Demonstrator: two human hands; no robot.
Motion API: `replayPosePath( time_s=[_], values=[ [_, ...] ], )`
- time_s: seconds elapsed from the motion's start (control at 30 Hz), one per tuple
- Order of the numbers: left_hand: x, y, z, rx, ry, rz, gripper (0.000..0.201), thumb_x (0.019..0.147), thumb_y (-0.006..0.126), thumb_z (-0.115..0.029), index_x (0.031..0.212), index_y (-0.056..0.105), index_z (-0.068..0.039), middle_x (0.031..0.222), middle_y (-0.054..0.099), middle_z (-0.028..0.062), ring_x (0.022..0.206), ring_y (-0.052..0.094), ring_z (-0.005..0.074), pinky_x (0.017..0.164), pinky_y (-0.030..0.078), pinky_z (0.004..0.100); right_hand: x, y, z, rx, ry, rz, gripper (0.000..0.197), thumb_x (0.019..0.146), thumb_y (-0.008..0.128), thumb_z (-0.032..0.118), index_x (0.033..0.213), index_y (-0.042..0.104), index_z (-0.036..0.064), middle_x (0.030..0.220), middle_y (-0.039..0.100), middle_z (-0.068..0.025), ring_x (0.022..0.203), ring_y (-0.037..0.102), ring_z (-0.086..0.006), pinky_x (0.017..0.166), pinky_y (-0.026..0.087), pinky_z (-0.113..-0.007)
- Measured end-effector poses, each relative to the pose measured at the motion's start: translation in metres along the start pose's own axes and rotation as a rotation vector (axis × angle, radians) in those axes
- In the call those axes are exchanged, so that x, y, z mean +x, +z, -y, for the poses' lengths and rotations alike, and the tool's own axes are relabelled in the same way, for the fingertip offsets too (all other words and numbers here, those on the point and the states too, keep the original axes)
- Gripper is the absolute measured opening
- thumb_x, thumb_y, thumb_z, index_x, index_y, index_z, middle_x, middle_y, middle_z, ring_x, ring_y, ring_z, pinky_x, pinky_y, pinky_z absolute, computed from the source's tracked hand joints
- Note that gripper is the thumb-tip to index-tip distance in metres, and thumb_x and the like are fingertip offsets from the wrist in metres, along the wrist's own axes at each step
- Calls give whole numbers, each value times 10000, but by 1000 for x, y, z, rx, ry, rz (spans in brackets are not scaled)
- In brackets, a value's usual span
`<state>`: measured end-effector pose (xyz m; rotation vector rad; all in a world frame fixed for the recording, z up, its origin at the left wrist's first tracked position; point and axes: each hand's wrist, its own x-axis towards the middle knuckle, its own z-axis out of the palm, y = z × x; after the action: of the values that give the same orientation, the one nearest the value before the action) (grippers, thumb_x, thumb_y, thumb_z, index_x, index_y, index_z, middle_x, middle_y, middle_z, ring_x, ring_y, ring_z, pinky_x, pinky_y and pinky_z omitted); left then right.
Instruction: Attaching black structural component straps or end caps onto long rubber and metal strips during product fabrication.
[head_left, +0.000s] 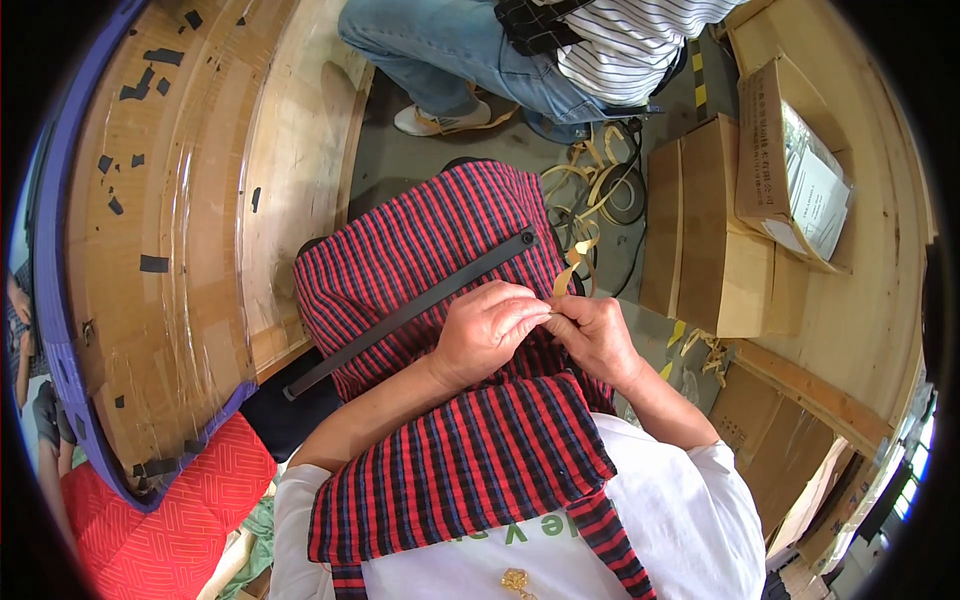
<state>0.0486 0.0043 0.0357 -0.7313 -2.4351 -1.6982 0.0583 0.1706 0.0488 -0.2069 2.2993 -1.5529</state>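
Note:
My left hand (pixel 490 330) and my right hand (pixel 600 338) meet fingertip to fingertip above my lap, both closed in a pinch. From between the fingertips, on the right hand's side, a narrow yellow strip (pixel 564 283) rises and curls away. What the left fingers pinch is too small and covered to make out. A long dark grey bar (pixel 410 312) lies slantwise across the red and black striped apron (pixel 420 225) on my lap. Its far end has a round black piece (pixel 529 238), just beyond the left hand. Neither hand touches the bar.
Curled yellow strips (pixel 590 180) and a black roll (pixel 622 195) lie on the floor ahead. Cardboard boxes (pixel 715 230) stand at the right. On the left is a large wood-brown panel (pixel 200 230) dotted with black bits. A seated person in jeans (pixel 440 45) is opposite.

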Motion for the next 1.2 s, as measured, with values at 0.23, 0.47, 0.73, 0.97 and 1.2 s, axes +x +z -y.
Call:
replayPosePath(
  time_s=[0.23,0.47,0.73,0.97,1.2],
  values=[
    [1,-8,-5,49,-58,-56,91,700,655,-33,762,591,-20,730,591,82,655,586,204,574,479,289,-11,-18,-5,-109,293,189,239,765,641,176,942,611,20,675,604,-140,575,593,-193,565,471,-286],
    [7,-13,-10,-58,-124,62,86,717,656,-42,777,602,-13,763,588,74,689,582,170,611,472,266,-10,-15,9,109,49,60,762,710,682,86,1336,248,126,851,610,-97,733,573,-195,759,464,-278],
    [8,-16,-10,-98,-164,54,88,729,646,-32,800,598,-11,783,591,72,702,585,153,618,478,248,-2,-17,18,71,-2,213,590,749,630,56,1272,362,95,765,567,-77,735,571,-166,706,467,-285],
    [13,-17,-9,-107,-319,-32,125,724,656,-37,827,591,-8,751,607,70,634,602,123,566,492,228,0,-2,3,270,147,97,164,838,564,143,832,582,-20,682,591,-54,548,544,-71,501,455,-216],
    [26,-22,12,-120,-393,71,102,737,654,-41,820,610,-1,727,607,48,605,546,74,570,453,210,5,6,-9,352,231,34,233,854,544,181,755,569,-29,616,588,-52,538,557,-81,486,464,-224]
  ],
)
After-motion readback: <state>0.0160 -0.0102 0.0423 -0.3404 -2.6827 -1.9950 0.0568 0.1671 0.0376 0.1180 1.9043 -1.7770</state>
